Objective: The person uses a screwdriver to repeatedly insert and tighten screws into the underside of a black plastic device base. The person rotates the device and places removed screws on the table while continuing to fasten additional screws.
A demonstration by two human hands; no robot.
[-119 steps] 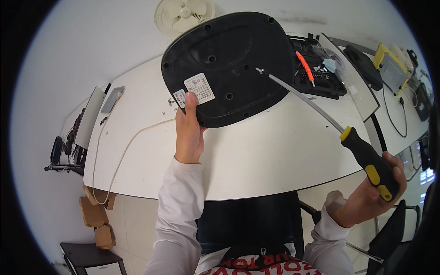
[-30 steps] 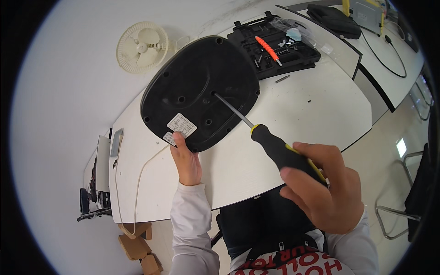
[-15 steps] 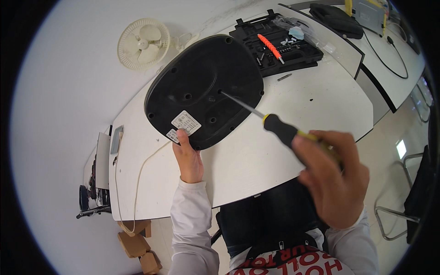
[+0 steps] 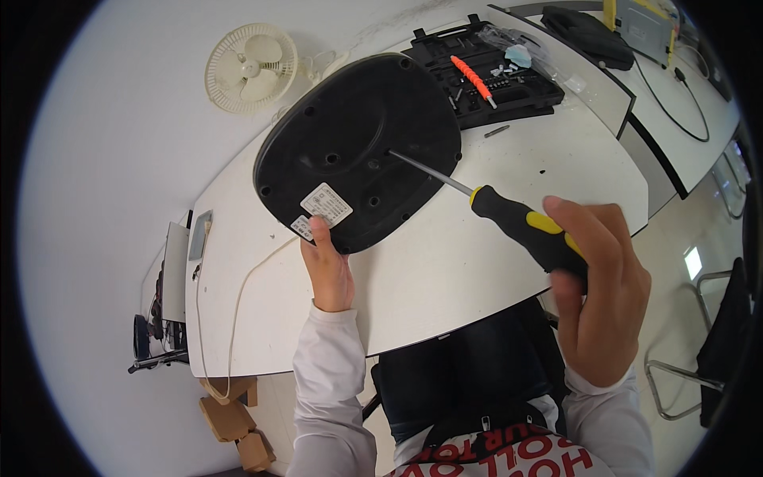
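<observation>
Left hand (image 4: 328, 270), thumb uppermost, clamps the black base (image 4: 355, 143) at seven o'clock; right hand (image 4: 608, 294), at its four o'clock, curls around a screwdriver (image 4: 505, 216).

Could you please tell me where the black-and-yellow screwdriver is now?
In the head view, the screwdriver is right of centre, its handle in the right hand and its tip at a hole in the black base.

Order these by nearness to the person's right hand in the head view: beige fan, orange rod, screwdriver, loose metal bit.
Nearest to the right hand first:
1. Screwdriver: in its grip.
2. Loose metal bit: on the table, just below the black case.
3. Orange rod: in that case, beyond the bit.
4. Beige fan: far upper left.
</observation>
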